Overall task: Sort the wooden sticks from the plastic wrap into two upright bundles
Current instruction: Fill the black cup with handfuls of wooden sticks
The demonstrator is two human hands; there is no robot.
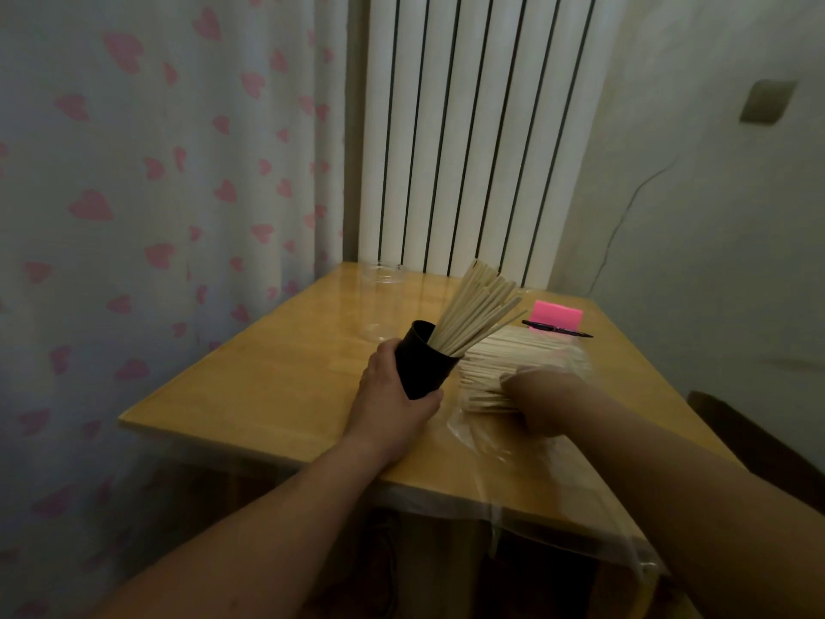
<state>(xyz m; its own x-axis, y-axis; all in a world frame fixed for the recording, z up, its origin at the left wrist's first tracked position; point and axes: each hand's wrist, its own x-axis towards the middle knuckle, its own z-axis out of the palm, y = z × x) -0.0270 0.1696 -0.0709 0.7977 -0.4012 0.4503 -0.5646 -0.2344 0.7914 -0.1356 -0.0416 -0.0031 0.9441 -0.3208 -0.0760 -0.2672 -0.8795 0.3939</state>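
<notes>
On my feed: left hand [393, 408] gripped the black cup [424, 366] of fanned wooden sticks [477, 310]; right hand [542, 395] (grip unclear) lay among loose sticks [504, 350] in the plastic wrap [486, 444] on the table [285, 377]

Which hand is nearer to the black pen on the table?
Right. The right hand is at the wrapped sticks, just short of the black pen; the left hand grips the black cup farther left.

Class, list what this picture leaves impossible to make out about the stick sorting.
Head view, right hand: its grip is blurred under the plastic wrap.
Head view, cup: base partly hidden by the left hand.
Head view, sticks in the wrap: too blurred to count.
</notes>
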